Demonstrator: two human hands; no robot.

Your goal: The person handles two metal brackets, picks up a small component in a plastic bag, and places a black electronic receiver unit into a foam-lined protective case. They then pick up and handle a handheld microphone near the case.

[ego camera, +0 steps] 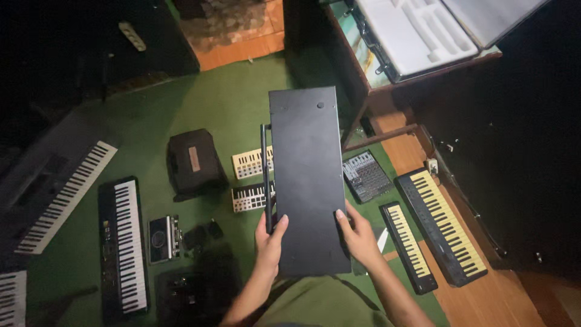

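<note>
I hold a long black flat unit [308,175] up in front of me, its plain underside toward the camera, so whatever is on its face is hidden. My left hand [269,242] grips its near left edge, thumb laid on the panel; my right hand [358,237] clasps the near right edge, fingers wrapped behind and out of sight. A thin black bar [265,175] runs along its left side.

Below it, the green carpet [230,103] carries two small cream pad keyboards [251,180], partly covered by the unit, and a grey mixer [365,176] just to the right. A black bag [193,162] sits to the left. Two black keyboards with yellowish keys [439,233] lie at right on the wooden floor edge. Further left are a black keyboard [124,242] and a grey one [57,188], dim and cut off. An open case with white foam [417,33] rests on the worktop [436,66].
</note>
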